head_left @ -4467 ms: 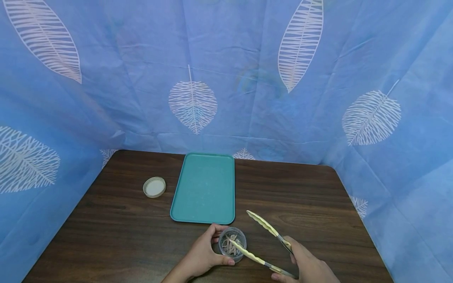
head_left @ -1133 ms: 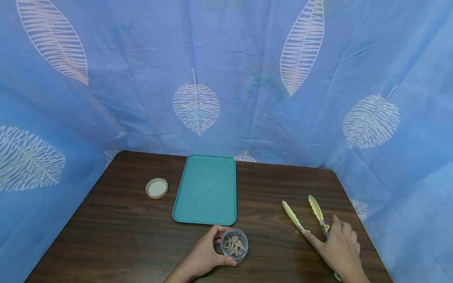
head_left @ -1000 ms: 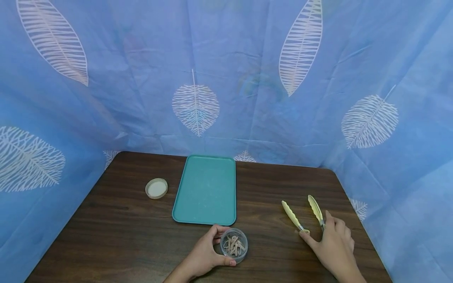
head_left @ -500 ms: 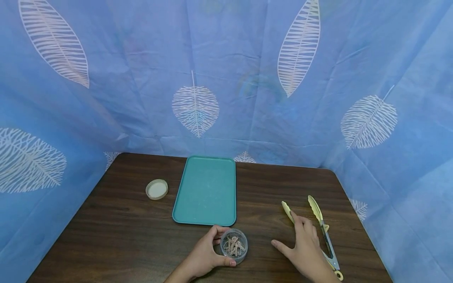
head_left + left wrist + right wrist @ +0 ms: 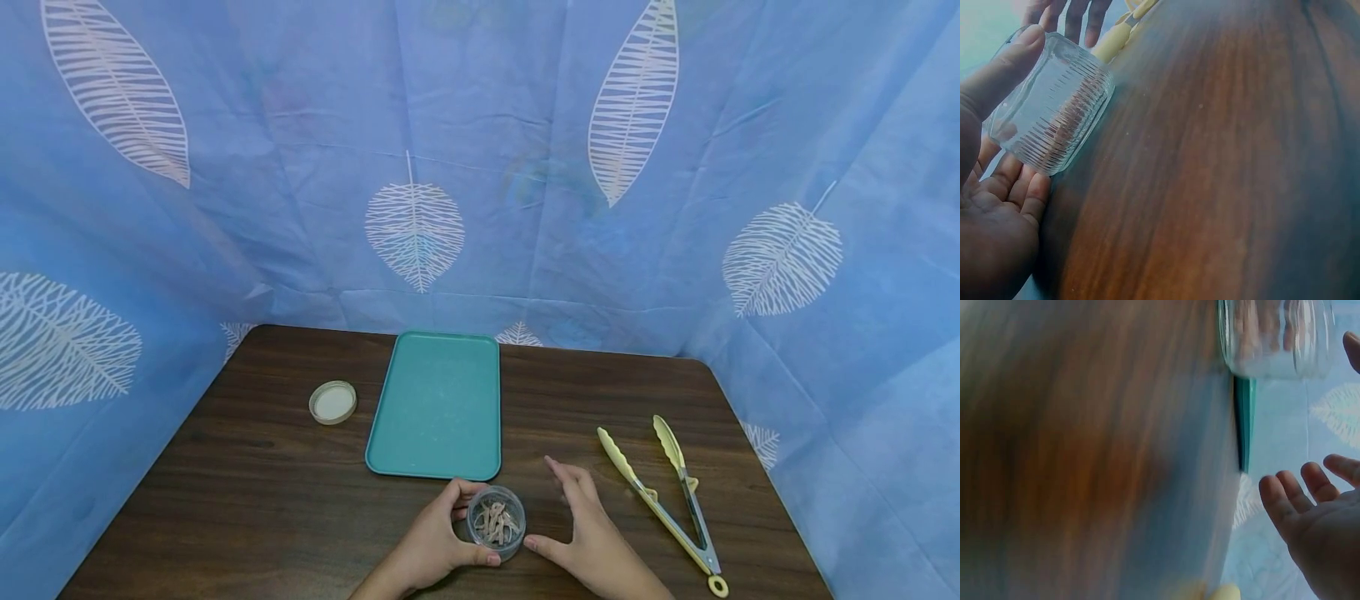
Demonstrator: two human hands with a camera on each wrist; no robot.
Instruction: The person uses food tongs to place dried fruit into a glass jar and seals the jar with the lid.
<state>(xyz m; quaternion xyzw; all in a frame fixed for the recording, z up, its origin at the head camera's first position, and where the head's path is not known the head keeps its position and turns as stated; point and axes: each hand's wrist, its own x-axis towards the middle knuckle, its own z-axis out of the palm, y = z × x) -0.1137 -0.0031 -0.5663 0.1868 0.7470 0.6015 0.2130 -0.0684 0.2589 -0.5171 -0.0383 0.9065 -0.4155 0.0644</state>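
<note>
A clear ribbed jar stands on the table near its front, with thin greyish-brown dried strips inside. My left hand grips it from the left, thumb in front and fingers behind; the left wrist view shows the thumb along the jar wall. My right hand is just right of the jar, fingers spread and holding nothing. In the right wrist view a gap separates those fingers from the glass. Yellow-and-metal tongs lie spread on the table to the right.
Behind the jar lies a teal tray. Left of the tray, a round lid rests with its white inside facing up. The brown wooden table backs onto a blue curtain with white leaf prints.
Earlier the right hand held the tongs over the jar, then laid them down at the right and let go. It has since moved left toward the jar. The left hand has kept its grip.
</note>
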